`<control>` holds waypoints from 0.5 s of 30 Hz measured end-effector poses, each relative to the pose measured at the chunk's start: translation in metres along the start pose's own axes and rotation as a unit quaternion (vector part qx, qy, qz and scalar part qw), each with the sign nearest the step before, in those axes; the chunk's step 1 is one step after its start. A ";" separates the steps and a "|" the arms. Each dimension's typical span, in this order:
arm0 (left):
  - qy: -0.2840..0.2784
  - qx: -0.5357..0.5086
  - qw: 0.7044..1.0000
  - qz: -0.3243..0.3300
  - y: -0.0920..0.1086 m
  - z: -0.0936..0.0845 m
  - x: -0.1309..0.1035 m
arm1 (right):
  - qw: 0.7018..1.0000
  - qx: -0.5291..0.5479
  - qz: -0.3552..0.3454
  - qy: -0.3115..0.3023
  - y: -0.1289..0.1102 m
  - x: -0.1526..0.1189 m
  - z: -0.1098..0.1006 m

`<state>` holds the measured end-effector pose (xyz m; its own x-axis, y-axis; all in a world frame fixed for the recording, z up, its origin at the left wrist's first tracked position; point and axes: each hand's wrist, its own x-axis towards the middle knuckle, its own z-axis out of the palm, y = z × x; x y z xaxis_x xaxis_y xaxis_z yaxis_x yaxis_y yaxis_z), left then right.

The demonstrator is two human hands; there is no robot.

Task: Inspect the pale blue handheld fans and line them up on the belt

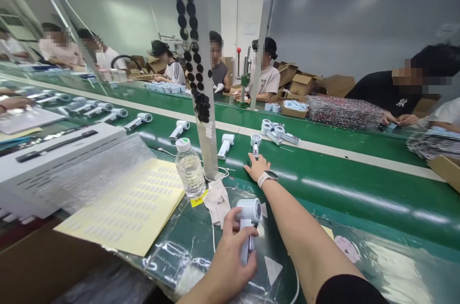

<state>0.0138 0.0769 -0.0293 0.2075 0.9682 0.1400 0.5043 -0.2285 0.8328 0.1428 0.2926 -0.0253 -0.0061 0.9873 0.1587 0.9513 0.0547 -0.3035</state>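
My left hand (233, 251) is wrapped round the handle of a pale blue handheld fan (248, 210), its round head up, above the near worktop. My right hand (258, 168), with a watch on the wrist, reaches out over the green belt. Its fingers close on the handle end of another handheld fan (256, 140), whose head points away from me; part of that grip is hidden by the hand itself. Left of the right hand, a single fan (226, 146) lies on the belt. Just beyond it is a small cluster of fans (278, 132).
A metal post (210, 151) with black round stickers rises beside a water bottle (189, 172). Yellow sticker sheets (143, 208) and a white box (68, 160) lie left. More fans line the green belt (323, 160). Several co-workers sit along its far side, near a green hand press (245, 81).
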 end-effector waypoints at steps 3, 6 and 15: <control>0.074 -0.201 0.976 -0.030 -0.009 -0.001 0.006 | 0.999 0.037 0.014 0.009 -0.001 -0.001 0.000; 0.099 -0.442 0.888 -0.079 -0.016 -0.007 0.014 | 0.996 0.088 0.021 0.008 0.009 -0.017 -0.010; -0.074 -0.667 0.703 -0.235 -0.014 -0.009 0.028 | 0.968 0.242 -0.039 -0.059 0.032 -0.175 -0.059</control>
<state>0.0053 0.1081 -0.0324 0.4148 0.8611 -0.2939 -0.6689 0.5075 0.5431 0.1920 0.1128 -0.0075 -0.1347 0.9858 0.1004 0.6914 0.1661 -0.7031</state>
